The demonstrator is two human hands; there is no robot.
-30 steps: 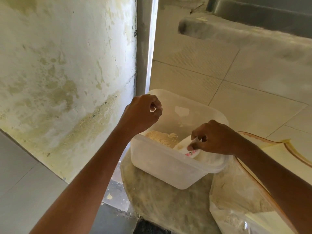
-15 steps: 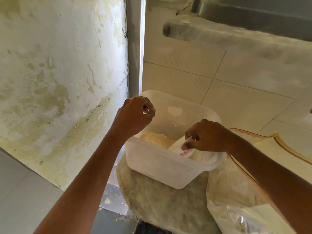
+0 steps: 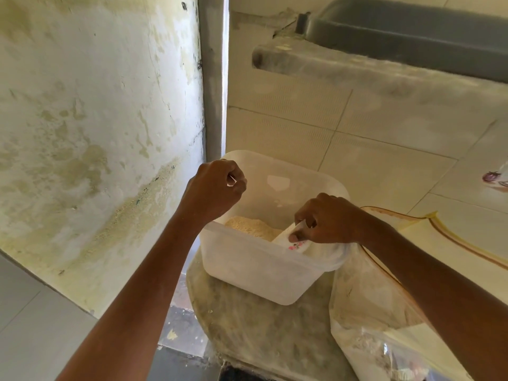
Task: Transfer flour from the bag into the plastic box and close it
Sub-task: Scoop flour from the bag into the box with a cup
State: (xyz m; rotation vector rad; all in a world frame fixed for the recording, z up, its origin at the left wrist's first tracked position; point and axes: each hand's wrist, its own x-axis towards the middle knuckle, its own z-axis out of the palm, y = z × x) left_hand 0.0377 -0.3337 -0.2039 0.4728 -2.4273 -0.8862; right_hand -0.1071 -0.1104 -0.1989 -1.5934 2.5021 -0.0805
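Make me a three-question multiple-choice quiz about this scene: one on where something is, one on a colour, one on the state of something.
1. Where is the flour?
A. inside the plastic box
B. on the floor
C. in the grey tub

2. What colour is the plastic box?
A. red
B. translucent white
C. black

3. Is the box lidded?
A. open, no lid on
B. lid on
C. taped shut

Key: 1 A, a tan heap lies inside. 2 B, its walls look milky. 3 A, the right hand reaches into it holding a white scoop.

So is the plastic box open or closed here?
Open. The plastic box has no lid on; flour shows inside, and the right hand tips a white cup into it.
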